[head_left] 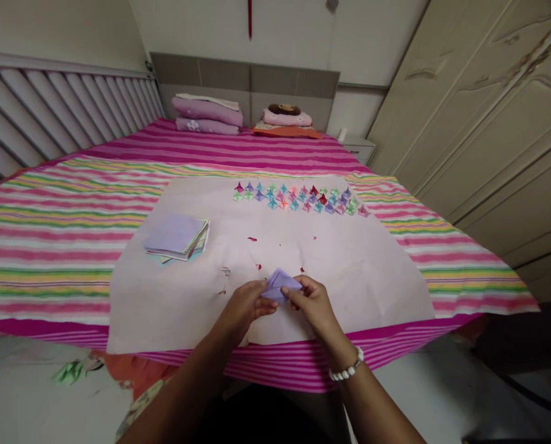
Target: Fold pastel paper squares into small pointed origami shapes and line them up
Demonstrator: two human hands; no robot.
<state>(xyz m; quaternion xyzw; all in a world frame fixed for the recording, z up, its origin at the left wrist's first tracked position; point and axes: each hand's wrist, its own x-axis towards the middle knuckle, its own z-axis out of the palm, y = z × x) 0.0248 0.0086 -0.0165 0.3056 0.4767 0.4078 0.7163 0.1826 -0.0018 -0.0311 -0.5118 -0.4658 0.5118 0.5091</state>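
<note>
White sheet (349,265): big pale one, laid flat on the bed, so I used it as the landmark for everything else.
Purple paper (279,282): partly folded, with a peaked top, held over the near-middle part of the sheet. Couldn't tell if its bottom edge touched the sheet.
Left hand (248,302): pinched the left end of the purple paper, thumb on top, the lower fingers loosely curled below.
Right hand (312,302): gripped the right side, thumb pressed on the front face, index finger up near the right corner.
Bracelet (347,370): white beads on the right wrist, just past the sheet's near edge.
Paper stack (176,234): square pieces on the sheet's left part, purple on top, slightly messy, other colours peeking out at the side.
Folded pieces (294,204): little pointy ones in lots of colours, lined up in rows along the sheet's far edge, mostly toward its right half.
Red bits (252,239): small marks or scraps around the sheet's middle, too tiny to make out.
Striped bedspread (35,246): pink, yellow, green and white, showing left and right of the sheet.
Pillows (208,114): a purple pile well beyond the sheet's far edge.
</note>
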